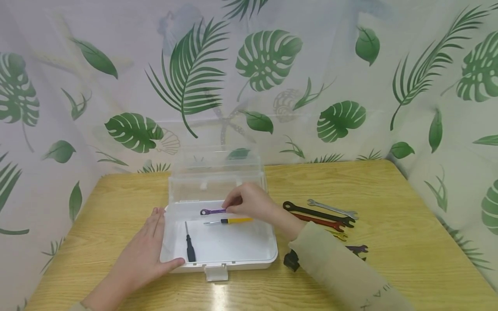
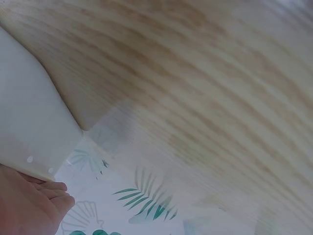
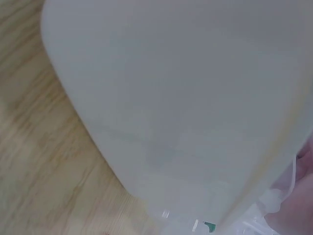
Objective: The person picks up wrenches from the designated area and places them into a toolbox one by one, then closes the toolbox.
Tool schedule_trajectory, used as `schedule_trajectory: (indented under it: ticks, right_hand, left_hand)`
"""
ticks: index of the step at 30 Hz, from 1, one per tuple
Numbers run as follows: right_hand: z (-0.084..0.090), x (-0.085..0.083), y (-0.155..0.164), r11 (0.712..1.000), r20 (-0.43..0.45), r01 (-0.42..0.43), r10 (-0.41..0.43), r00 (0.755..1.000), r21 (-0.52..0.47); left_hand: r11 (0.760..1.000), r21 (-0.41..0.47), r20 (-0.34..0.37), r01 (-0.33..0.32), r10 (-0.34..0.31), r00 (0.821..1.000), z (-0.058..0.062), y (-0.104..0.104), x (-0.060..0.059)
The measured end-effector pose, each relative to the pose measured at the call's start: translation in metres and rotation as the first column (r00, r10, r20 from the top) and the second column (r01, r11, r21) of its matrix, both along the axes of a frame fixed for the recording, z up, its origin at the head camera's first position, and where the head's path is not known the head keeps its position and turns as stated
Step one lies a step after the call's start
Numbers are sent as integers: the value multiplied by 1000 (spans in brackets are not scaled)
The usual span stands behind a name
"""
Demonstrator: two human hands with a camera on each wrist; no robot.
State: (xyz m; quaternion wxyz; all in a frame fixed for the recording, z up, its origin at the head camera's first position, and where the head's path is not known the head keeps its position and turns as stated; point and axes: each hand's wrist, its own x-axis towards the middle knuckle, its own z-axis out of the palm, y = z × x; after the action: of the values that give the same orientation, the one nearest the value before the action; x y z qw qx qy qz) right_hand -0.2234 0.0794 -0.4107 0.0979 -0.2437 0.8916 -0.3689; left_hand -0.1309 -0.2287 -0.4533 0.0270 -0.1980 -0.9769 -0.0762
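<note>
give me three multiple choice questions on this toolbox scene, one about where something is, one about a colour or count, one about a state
1. Where does the yellow-handled screwdriver lie?
A. inside the white box
B. on the table beside the wrenches
C. in the left hand

2. What colour is the wrench that the right hand pinches?
A. red
B. purple
C. silver

3. How does the clear lid of the box stand?
A. shut and latched
B. lying off on the table
C. open, raised at the back

Answers:
1. A: in the head view it rests on the box floor, near the black screwdriver.
2. B: the ring end sticking out past the fingertips is purple.
3. C: the lid stands up behind the tray, while the left hand rests flat against the box's left wall.
</note>
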Motion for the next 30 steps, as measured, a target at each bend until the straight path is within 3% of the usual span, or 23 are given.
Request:
schedule_trajectory:
  ticks: [14,27,30]
  right_hand:
    - [2,7,8,992,-49,41,-47,998,-117]
    - [11,9,30,978,33,117,-113,993,-172]
    - [12,9,38,975,13,116,-115,993,-191]
  left_hand:
    - [1000,0,-5,7,-7,1000,1,0,1]
    - [1000,-2,-15,10,-10,1000,-2,0,0]
    - [1000,-5,-13,5,-5,1000,-2,-1,0]
